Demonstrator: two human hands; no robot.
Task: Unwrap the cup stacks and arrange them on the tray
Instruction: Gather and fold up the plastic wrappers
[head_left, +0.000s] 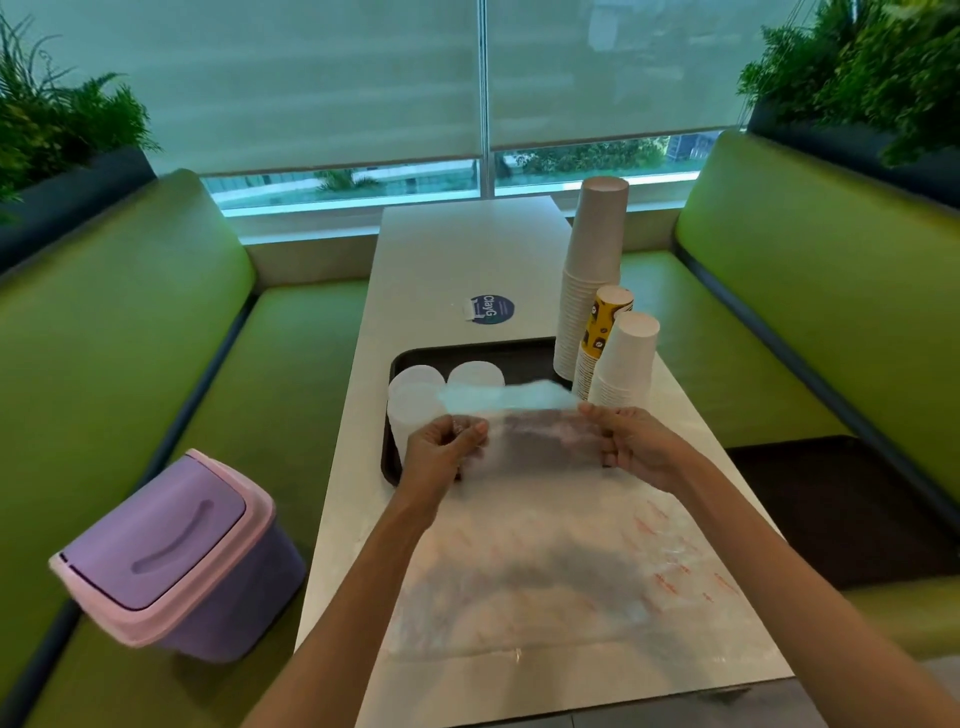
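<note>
A clear plastic wrapper (540, 545) with red print hangs stretched over the white table. My left hand (441, 457) pinches its top left edge and my right hand (631, 447) pinches its top right edge, holding it up in front of the dark tray (470, 352). Translucent plastic cup stacks (418, 402) stand upside down on the tray's left part, partly behind the wrapper. At the tray's right edge stand a tall white paper cup stack (592, 275), a yellow patterned stack (605, 327) and a shorter white stack (626, 364).
A purple swing-lid bin (176, 556) sits on the green bench at the left. A round blue sticker (491, 309) lies on the table (467, 249) beyond the tray. Green benches flank the table, with planters behind and a window ahead.
</note>
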